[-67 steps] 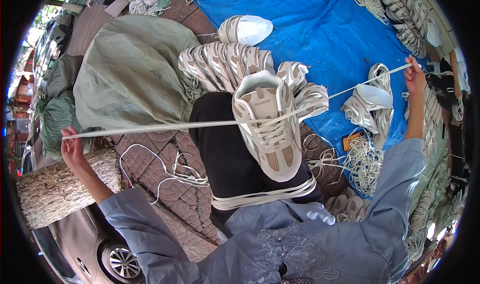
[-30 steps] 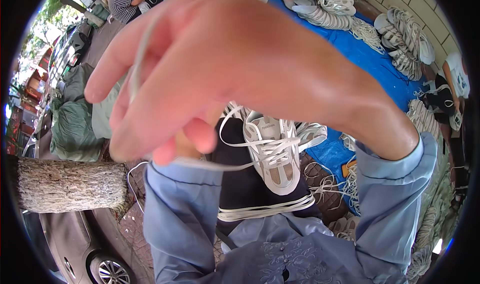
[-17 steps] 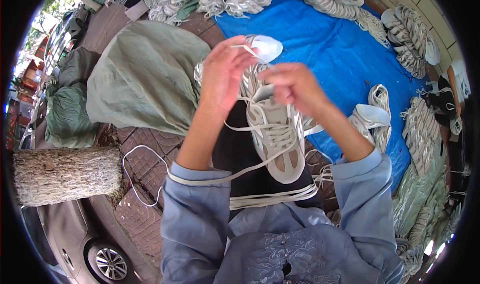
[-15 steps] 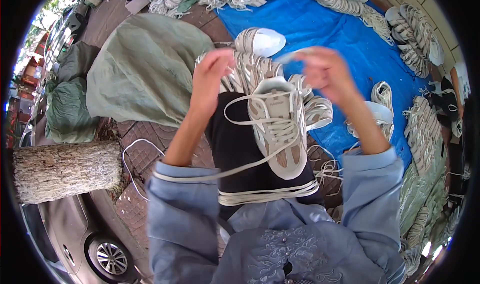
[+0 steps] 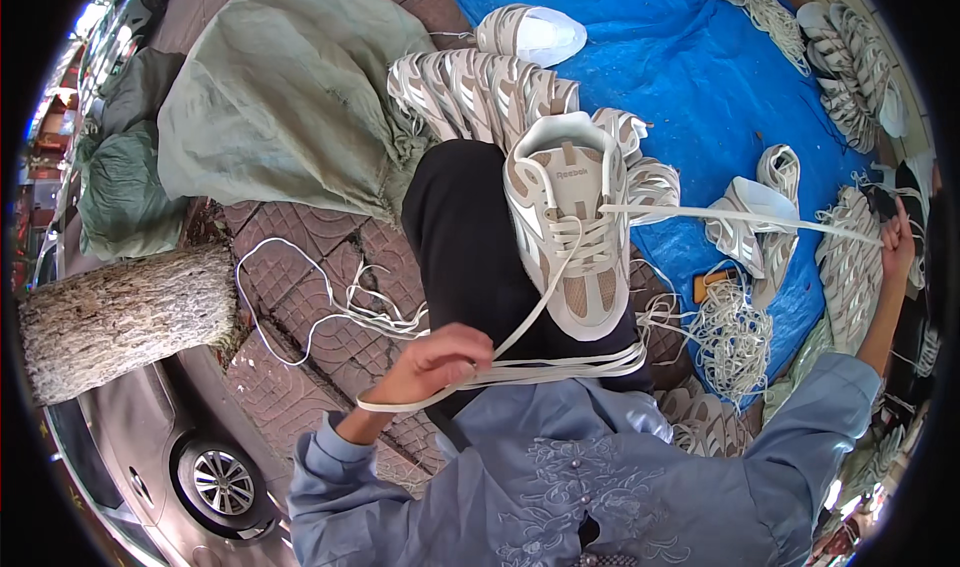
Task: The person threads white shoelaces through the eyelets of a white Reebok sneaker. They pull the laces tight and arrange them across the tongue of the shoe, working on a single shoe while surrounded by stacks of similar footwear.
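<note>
1. The shoe (image 5: 568,217), beige and white, rests on the black-clad leg (image 5: 455,217), its toe toward the wearer and its opening facing away. Laces cross over the lower part of its tongue.

2. The right hand (image 5: 898,245), far out to the side, grips a taut lace (image 5: 690,211), which runs nearly straight from the shoe's upper eyelets.

3. The left hand (image 5: 440,359), low beside the lap, has its fingers curled next to a second strand (image 5: 530,323). This strand slopes down from the lacing and loops about the wrist; whether the fingertips pinch it cannot be told.

4. Step in hand, as judged: lacing, with the right-hand length drawn through near the top of the rows. The exact eyelet is too small to make out.

5. The next move seems to call for evening the two lengths and freeing the wrist from its loop, without loosening the lower crossings.

6. Surroundings: a lace bundle (image 5: 560,369) lies across the lap; a lace tangle (image 5: 735,342) sits at the edge of the blue sheet (image 5: 670,87); a row of shoes (image 5: 470,92) stands beyond the knee.
</note>
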The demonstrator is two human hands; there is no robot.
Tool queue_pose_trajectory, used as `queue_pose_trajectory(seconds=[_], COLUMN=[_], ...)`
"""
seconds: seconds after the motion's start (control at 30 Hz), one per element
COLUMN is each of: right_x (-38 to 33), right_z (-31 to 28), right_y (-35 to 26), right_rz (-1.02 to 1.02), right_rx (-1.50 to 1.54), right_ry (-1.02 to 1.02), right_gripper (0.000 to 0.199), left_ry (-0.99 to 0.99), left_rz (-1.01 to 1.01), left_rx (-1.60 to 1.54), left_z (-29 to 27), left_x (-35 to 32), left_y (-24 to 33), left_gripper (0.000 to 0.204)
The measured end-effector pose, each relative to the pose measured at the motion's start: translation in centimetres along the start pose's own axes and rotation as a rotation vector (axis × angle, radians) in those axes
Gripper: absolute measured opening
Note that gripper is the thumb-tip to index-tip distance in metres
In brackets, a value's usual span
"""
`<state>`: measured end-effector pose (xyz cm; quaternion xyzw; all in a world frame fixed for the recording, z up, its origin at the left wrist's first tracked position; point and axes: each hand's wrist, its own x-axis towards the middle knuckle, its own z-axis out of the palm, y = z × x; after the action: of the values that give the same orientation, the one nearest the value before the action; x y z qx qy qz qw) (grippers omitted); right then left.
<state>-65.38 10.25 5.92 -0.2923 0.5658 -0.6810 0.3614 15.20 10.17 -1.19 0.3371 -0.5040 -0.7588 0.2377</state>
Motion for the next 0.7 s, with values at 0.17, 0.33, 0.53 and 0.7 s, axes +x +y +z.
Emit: queue_pose_trajectory(seconds=[0.17, 0.33, 0.53, 0.7], right_x=[-4.2, -9.8, -17.3, -21.3], right_z=[2.7, 19.6, 35.2, 39.9], right_y=[4.1, 10.1, 14.8, 14.2], right_rz=[0.232, 0.287, 0.237, 0.104], right_rx=[-0.614, -0.755, -0.782, -0.686], right_ry=[0.046, -0.287, -0.773, -0.883], right_gripper=[0.034, 0.03, 0.019, 0.017], left_ry=[0.336, 0.714, 0.368, 0.323], left_rz=[-0.327, -0.034, 0.271, 0.382], left_rx=[-0.723, -0.318, 2.174, 1.923], left_z=[-2.6, -8.7, -3.3, -2.4], left_x=[-2.5, 3.5, 7.9, 6.1], left_y=[1.2, 7.2, 4.0, 3.4], left_gripper=[0.015, 0.016, 0.029, 0.039])
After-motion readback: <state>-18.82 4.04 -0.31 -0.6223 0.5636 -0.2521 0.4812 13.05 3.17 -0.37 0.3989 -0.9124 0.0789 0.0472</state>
